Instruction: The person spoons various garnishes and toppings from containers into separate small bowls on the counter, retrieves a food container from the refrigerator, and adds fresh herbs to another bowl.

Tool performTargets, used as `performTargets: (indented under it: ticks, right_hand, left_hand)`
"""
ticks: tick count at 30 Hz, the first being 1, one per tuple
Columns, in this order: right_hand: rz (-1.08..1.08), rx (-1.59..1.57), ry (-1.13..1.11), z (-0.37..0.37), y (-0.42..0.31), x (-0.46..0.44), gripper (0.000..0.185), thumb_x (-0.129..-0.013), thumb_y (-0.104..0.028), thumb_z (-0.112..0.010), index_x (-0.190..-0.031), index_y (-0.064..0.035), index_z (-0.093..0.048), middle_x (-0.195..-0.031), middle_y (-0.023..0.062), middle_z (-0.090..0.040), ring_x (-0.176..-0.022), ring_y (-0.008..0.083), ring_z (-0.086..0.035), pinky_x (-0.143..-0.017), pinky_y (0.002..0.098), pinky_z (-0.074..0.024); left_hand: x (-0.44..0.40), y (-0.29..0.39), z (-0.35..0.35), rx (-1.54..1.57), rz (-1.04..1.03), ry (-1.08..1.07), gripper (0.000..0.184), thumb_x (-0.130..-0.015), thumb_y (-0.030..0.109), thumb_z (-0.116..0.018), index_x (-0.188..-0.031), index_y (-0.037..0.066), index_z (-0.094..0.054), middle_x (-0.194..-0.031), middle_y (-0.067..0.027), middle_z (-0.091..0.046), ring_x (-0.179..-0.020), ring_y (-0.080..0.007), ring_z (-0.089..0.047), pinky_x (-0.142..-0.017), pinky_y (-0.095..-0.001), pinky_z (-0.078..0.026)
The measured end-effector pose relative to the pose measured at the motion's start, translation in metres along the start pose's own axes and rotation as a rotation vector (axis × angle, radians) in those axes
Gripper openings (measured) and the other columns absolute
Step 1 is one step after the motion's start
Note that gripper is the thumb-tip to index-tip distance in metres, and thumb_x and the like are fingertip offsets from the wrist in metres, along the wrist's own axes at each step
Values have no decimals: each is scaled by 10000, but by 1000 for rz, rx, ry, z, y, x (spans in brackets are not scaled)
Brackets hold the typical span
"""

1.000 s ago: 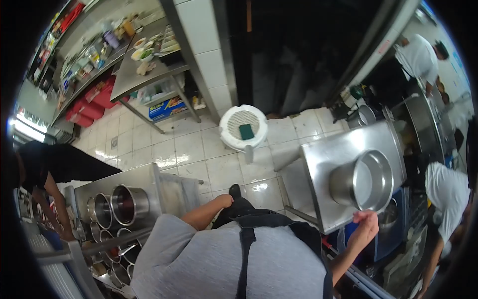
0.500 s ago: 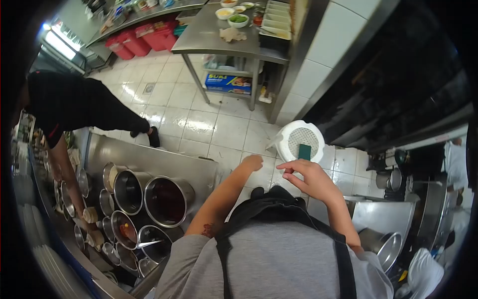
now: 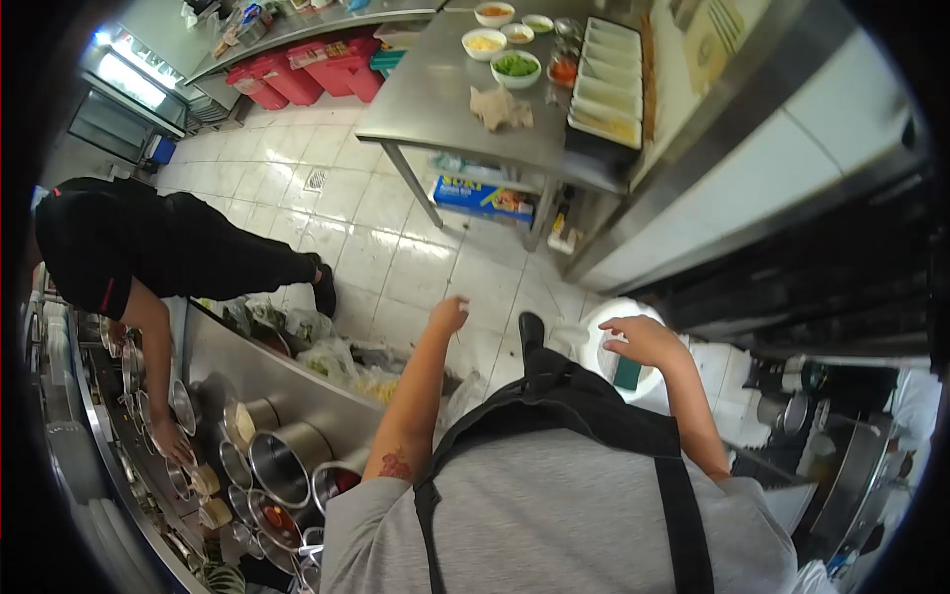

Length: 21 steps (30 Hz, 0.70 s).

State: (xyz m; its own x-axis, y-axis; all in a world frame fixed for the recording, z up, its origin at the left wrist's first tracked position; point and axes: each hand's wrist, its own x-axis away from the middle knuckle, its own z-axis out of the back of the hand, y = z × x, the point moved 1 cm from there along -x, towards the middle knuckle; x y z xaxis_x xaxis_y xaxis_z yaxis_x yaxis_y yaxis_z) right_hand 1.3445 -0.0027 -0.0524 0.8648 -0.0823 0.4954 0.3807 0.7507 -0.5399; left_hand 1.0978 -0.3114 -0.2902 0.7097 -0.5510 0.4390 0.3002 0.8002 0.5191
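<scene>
Held out in front of me at centre, my left hand [image 3: 451,314] has its fingers curled, and whatever it may hold is hidden. It is above the tiled floor, beside plastic bags of vegetables [image 3: 327,358]. My right hand [image 3: 638,340] is held over a white stool [image 3: 648,389], fingers spread and nothing in them. A dark green pad [image 3: 627,373] lies on the stool, just below that hand. To the left of my left arm, steel pots [image 3: 287,463] stand by the steel counter.
At left a co-worker [image 3: 158,243] in black leans over the pots. A steel table [image 3: 426,109] with bowls and a tray rack stands ahead, a blue box [image 3: 483,198] on its lower shelf. Red bins [image 3: 307,74] stand further back. A dark doorway is at right.
My view has swung left and moved forward, so the steel table looks nearer. My right hand has gone from beside my waist to over the stool. Vegetable bags have come into view.
</scene>
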Motion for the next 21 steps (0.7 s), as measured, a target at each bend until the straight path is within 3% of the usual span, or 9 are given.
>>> performTargets:
  ticks: [1, 3, 4, 6, 12, 13, 16, 19, 21]
  right_hand:
    - [72, -20, 44, 15, 4, -14, 370, -849, -291, -652, -1171, -107, -649, -1041, 155, -693, -999, 350, -638, -882, 423, -487]
    - [112, -91, 103, 48, -3, -48, 363, -850, -282, -651, -1159, -92, -647, -1030, 162, -689, -999, 353, -632, -872, 419, -491]
    - [141, -126, 127, 61, -9, -67, 361, -850, -278, -651, -1156, -87, -645, -1026, 164, -687, -998, 352, -631, -866, 419, -493]
    - [132, -80, 119, 80, -25, -108, 358, -852, -273, -647, -1157, -85, -641, -1032, 166, -681, -987, 351, -634, -855, 420, -500]
    - [567, 6, -63, 111, -127, -206, 351, -872, -289, -633, -1172, -108, -641, -1022, 152, -685, -969, 319, -648, -835, 412, -510]
    - [578, 9, -71, 113, -146, -218, 351, -872, -289, -633, -1172, -108, -641, -1022, 152, -685, -969, 319, -648, -835, 412, -510]
    - [545, 224, -213, 116, -198, -252, 357, -880, -320, -621, -1168, -111, -655, -924, 140, -703, -902, 310, -664, -812, 411, -516]
    - [427, 278, -581, 114, -245, -282, 397, -916, -402, -574, -1185, -123, -657, -925, 122, -713, -879, 274, -674, -781, 391, -513]
    - [508, 356, -520, 94, -253, -315, 399, -915, -403, -576, -1187, -123, -656, -932, 124, -713, -901, 283, -670, -795, 392, -510]
  left_hand:
    - [-4, -17, -8, -92, 114, -18, 362, -868, 314, -554, -1172, 132, -630, -1120, -186, -662, -1069, -385, -607, -925, -461, -485]
    - [2, -68, -32, -139, 109, -21, 396, -880, 329, -545, -1165, 64, -618, -1132, -218, -648, -1064, -403, -606, -934, -479, -476]
    - [9, -62, -18, -155, 285, -261, 447, -862, 343, -551, -1198, 58, -622, -1165, -240, -625, -1093, -411, -591, -941, -455, -475]
    - [21, -102, -48, -182, 347, -289, 373, -876, 345, -523, -1030, 61, -710, -1070, -222, -666, -1036, -396, -623, -896, -454, -493]
    - [57, -95, -63, 303, 461, -211, 360, -885, 340, -552, -1087, 84, -704, -1069, -164, -688, -1029, -343, -647, -898, -406, -497]
    - [60, -97, -69, 441, 529, -239, 355, -892, 318, -542, -1122, 97, -698, -1106, -179, -675, -1055, -346, -637, -922, -404, -486]
    - [55, -120, -84, 336, 589, -145, 374, -874, 345, -572, -1129, 103, -699, -1070, -169, -691, -1035, -305, -656, -897, -385, -492]
    - [48, -133, -35, 477, 602, -90, 377, -858, 333, -583, -1127, 97, -701, -1031, -159, -705, -985, -279, -674, -862, -378, -507]
    - [42, -163, -41, 565, 629, -74, 366, -850, 312, -591, -1123, 97, -705, -1005, -150, -715, -938, -265, -689, -833, -380, -521]
